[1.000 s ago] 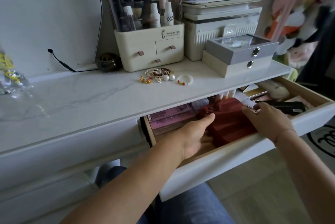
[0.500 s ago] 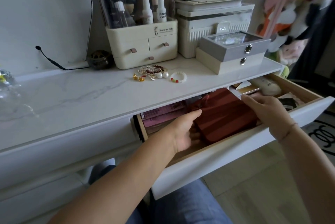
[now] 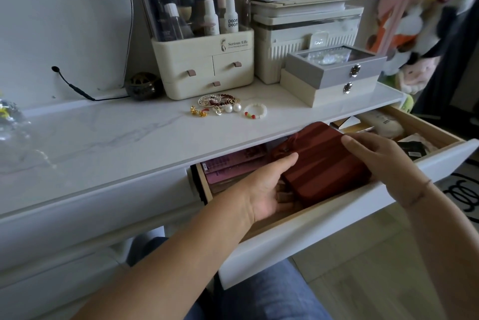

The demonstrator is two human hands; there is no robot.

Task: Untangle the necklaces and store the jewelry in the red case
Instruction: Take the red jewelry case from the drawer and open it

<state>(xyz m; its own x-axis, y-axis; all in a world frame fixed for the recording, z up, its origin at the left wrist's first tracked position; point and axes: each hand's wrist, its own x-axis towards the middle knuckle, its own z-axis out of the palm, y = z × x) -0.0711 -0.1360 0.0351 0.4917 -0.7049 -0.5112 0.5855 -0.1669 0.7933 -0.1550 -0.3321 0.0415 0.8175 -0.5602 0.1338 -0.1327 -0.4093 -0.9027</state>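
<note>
Both hands grasp the red case (image 3: 324, 161), which sits tilted above the open drawer (image 3: 337, 221), its far corner raised to about the level of the table edge and its near end down inside the drawer. The left hand (image 3: 267, 190) takes the near left corner, thumb lying across the ribbed lid and fingers curled under it, while the right hand (image 3: 383, 161) clasps the right edge with its fingers laid over the top (the thumb is hidden behind the case). Left of the case, in the same drawer, lie flat pink boxes (image 3: 233, 167); to the right, past the right hand, are a pale tube (image 3: 383, 125) and some dark packets, too jumbled to name. Above the drawer runs the white marbled tabletop (image 3: 103, 143). Near its middle lies the heap of jewelry (image 3: 220, 106), with gold pieces, two large pearls and a round brooch touching one another, too small to tell which are necklaces. Just to its right, apart from the heap, is a white bead bracelet (image 3: 255, 111). Behind them against the wall stand a cream organizer (image 3: 207, 66) full of bottles, a white ribbed bin (image 3: 305, 34) with papers on top, and in front of that a grey box (image 3: 334, 66) stacked on a cream box (image 3: 329, 91).
</note>
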